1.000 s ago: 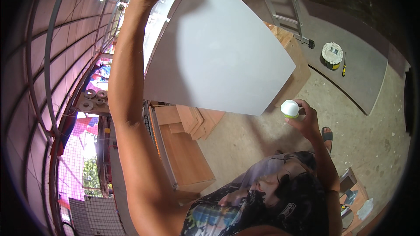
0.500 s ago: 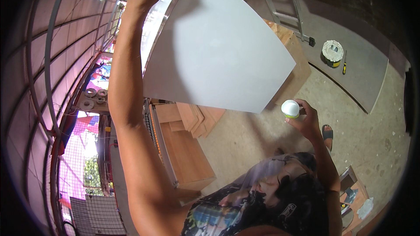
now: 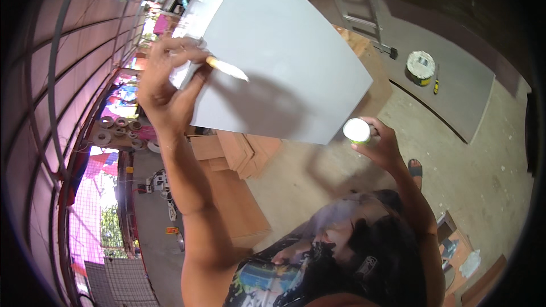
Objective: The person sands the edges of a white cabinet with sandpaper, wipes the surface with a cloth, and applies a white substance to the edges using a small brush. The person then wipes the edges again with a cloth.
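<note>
The large pale grey flat board panel [image 3: 284, 51] stands raised, filling the upper middle of view; working it well likely calls for even, light strokes along its face. The left hand [image 3: 168, 82] has its fingers [image 3: 190, 51] pinched on a thin pale brush-like stick [image 3: 227, 69] touching the panel. The right hand [image 3: 381, 145] grips a small green, white-topped can [image 3: 358, 131] just below the panel's lower edge. Beneath lie a concrete floor [image 3: 489, 159], stacked brown boards [image 3: 239, 148], a metal ladder [image 3: 358, 5] and a round tub [image 3: 421, 67].
</note>
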The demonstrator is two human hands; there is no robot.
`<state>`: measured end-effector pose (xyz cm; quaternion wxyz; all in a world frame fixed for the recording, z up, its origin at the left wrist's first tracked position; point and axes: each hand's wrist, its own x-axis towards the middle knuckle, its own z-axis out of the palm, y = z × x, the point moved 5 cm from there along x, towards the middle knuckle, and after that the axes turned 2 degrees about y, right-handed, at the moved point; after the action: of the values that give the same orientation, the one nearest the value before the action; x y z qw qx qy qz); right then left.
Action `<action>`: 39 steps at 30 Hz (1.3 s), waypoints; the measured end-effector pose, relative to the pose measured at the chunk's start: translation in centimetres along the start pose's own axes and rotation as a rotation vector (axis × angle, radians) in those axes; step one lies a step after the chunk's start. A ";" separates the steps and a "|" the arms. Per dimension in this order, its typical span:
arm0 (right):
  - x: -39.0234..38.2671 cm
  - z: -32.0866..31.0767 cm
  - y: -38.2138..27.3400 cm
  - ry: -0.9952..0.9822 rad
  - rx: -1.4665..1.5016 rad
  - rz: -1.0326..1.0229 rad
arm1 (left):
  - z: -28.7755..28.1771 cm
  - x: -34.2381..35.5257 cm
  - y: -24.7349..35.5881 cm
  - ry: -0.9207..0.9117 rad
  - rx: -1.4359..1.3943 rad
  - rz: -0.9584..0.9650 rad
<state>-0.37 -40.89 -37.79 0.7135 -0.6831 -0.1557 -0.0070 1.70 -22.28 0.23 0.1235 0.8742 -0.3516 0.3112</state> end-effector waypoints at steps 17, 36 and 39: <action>4.7 -6.5 -2.8 -0.158 -0.106 -0.151 | 17.9 -3.1 6.0 -0.369 0.021 -0.129; 3.9 -10.3 1.3 -0.153 0.023 -0.077 | 8.5 14.4 -7.7 -0.243 0.685 -0.292; 3.9 -10.1 2.2 -0.152 0.069 -0.063 | 8.9 14.9 -6.9 -0.284 0.779 -0.374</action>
<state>5.93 -49.78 -39.20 0.7221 -0.6515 -0.2311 0.0278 18.89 -29.16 2.81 -0.2099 0.9380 -0.0579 0.2698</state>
